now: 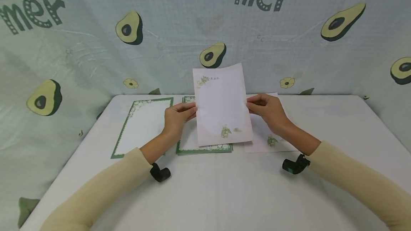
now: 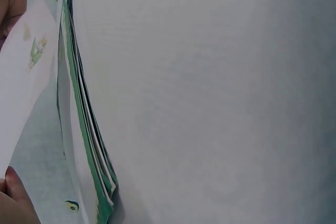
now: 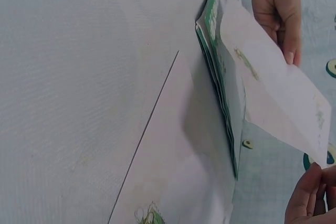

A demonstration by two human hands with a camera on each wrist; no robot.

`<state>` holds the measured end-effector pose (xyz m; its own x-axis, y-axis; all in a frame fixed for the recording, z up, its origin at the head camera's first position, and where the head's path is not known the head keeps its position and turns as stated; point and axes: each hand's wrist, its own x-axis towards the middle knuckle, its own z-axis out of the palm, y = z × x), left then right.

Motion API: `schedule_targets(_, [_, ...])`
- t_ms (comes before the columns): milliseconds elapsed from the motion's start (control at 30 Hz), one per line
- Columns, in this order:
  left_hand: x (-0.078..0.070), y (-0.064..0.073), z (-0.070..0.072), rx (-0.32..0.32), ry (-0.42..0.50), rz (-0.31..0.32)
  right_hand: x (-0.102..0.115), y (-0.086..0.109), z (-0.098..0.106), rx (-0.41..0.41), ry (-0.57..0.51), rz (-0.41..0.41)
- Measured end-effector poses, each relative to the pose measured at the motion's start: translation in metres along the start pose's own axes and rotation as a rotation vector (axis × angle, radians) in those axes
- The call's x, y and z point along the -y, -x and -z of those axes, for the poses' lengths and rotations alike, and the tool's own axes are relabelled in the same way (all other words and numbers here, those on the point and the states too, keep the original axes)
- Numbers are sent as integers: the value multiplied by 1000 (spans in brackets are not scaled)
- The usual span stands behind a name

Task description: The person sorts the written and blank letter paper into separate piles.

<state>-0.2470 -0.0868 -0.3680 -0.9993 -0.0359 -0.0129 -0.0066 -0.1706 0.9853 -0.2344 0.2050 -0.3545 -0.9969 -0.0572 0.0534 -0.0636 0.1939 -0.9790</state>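
Note:
Both hands hold up one sheet of pale pink paper [image 1: 221, 106] with small printed flowers at its upper left and lower edge. The left hand [image 1: 180, 118] pinches its left edge, and the right hand [image 1: 268, 111] pinches the right edge. Under the raised sheet lies a stack of green-bordered paper [image 1: 205, 150], partly hidden by it. In the right wrist view the raised sheet [image 3: 278, 82] tilts above the stack's layered edge [image 3: 218, 87]. Beneath the right hand, another pink flowered sheet [image 1: 260, 142] lies on the table.
A separate green-bordered sheet [image 1: 144, 127] lies to the left, partly behind the left forearm. The white table [image 1: 212, 195] meets an avocado-printed cloth [image 1: 176, 45] at its back edge. A small black camera [image 1: 160, 173] is strapped on the left wrist, another camera [image 1: 294, 165] on the right.

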Motion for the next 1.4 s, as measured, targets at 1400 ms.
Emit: schedule_targets(1400, [8,-14,-71,159,104,18,7,31,69,-127,13,-28])
